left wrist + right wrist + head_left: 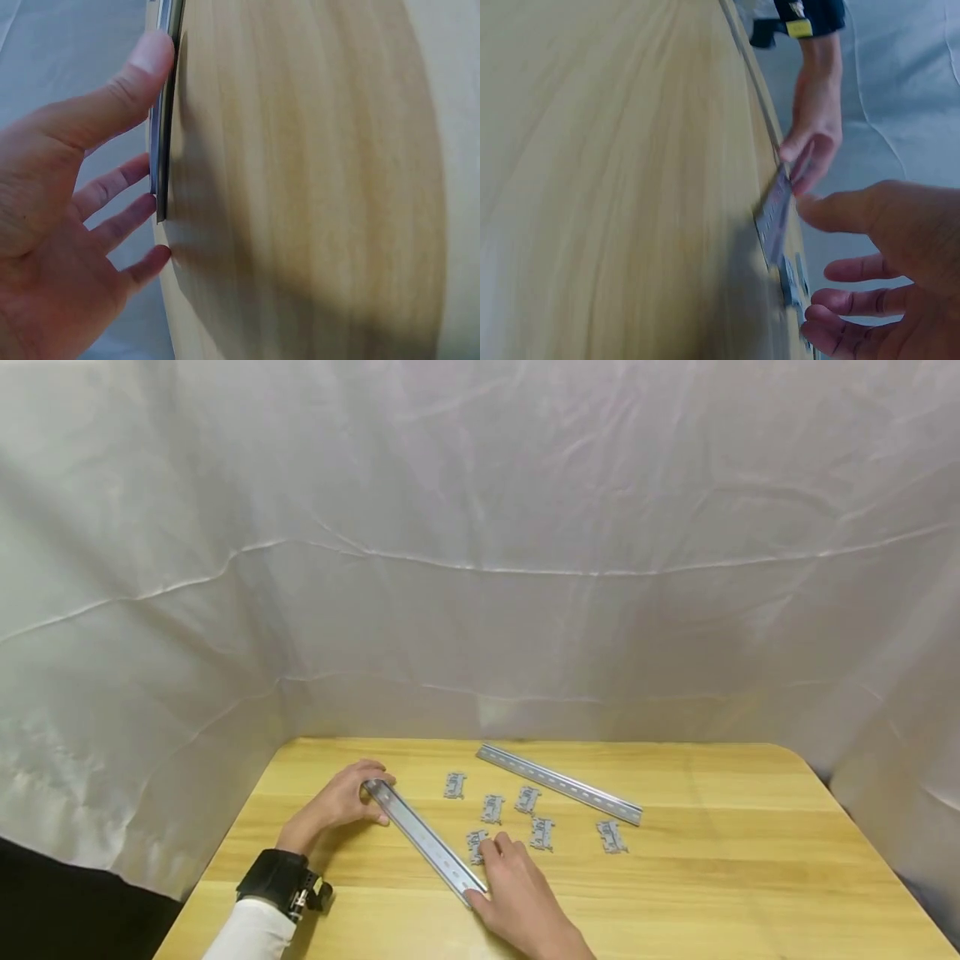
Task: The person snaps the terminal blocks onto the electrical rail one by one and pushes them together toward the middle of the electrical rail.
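A slotted metal DIN rail [427, 843] slants across the left part of the table. Its far end lies between the thumb and fingers of my left hand [348, 795], which grips it by the edges; in the left wrist view the thumb is on one side of the rail [166, 127] and fingertips on the other. My right hand [521, 893] is at the near end, thumb overlapping the rail's corner in the head view. Its fingers are spread and loosely bent, beside a grey terminal block [476, 843] that they partly hide. Whether the right thumb touches the rail, I cannot tell.
Several more grey terminal blocks [542, 833] lie scattered right of the rail, one [611, 837] farther off. A second DIN rail [562, 783] lies slanted behind them. Pale cloth [480, 635] hangs around the back and sides of the wooden table [720, 893].
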Available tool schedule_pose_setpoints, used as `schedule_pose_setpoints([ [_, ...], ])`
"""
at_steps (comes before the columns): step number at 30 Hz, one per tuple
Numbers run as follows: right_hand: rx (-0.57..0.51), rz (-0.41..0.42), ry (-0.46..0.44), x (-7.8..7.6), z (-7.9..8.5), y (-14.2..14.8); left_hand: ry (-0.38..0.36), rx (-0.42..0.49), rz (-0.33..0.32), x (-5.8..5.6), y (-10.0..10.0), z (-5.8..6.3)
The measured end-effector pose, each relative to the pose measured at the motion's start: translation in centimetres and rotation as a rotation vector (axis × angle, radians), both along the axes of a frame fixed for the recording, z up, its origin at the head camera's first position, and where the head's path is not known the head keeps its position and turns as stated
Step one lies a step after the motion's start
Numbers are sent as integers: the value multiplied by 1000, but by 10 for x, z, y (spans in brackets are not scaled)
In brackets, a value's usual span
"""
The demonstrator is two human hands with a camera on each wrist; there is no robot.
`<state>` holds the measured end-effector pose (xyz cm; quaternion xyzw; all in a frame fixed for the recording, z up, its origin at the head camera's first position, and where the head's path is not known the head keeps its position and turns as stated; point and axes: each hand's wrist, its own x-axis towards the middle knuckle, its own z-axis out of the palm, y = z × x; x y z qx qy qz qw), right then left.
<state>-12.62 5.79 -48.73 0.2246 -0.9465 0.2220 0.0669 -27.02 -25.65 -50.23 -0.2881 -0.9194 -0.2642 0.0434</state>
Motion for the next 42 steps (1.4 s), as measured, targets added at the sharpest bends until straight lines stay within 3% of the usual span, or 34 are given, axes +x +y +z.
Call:
schedule_pose_setpoints([
  [9, 77, 39, -28, 4, -4, -26, -10, 20, 7, 5, -8, -3],
  [16, 78, 51, -54, 5, -3, -27, -10, 11, 13, 18, -5, 0],
  [22, 50, 65, -98, 5, -1, -5, 6, -15, 37, 40, 5, 3],
  [29, 55, 153, -84, 7, 2, 36, 82, -51, 47, 76, 24, 5],
  [33, 74, 167, -111, 8, 3, 61, 69, -73, 28, 94, 37, 6],
  [42, 96, 247, -69, 4, 7, 107, 51, -99, -28, 119, 63, 5],
])
